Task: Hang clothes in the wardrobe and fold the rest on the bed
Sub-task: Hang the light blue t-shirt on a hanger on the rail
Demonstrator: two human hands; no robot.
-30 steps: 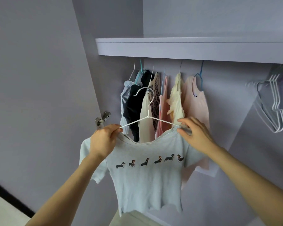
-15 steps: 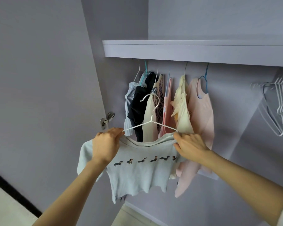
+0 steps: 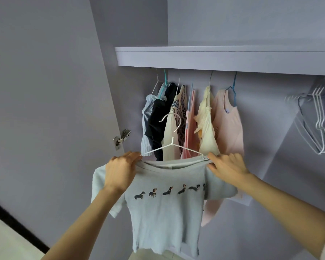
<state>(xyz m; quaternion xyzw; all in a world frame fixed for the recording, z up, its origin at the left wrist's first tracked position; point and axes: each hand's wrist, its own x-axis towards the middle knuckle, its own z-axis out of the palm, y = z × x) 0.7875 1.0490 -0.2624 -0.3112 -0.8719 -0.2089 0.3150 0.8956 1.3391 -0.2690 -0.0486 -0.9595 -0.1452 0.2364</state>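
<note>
A light grey T-shirt [image 3: 163, 212] with a row of small dachshund prints hangs on a white wire hanger [image 3: 174, 132], held up in front of the open wardrobe. My left hand [image 3: 120, 172] grips the shirt's left shoulder together with the hanger's left end. My right hand [image 3: 226, 168] pinches the right shoulder at the hanger's other end. The hanger's hook points up, below the rail and free of it. Behind it, several garments [image 3: 191, 121] hang in a row under the shelf; the rail itself is hidden.
A lilac shelf [image 3: 223, 57] spans the wardrobe above the hung clothes. The open door [image 3: 45, 109] stands at the left, with a metal hinge [image 3: 121, 138] on its edge. Several bare white hangers [image 3: 321, 124] hang at the far right. Rail space shows right of the pink top [image 3: 228, 124].
Both hands have kept their hold on the shirt and hanger. The shirt swung and settled flatter, and the view has come closer to the wardrobe.
</note>
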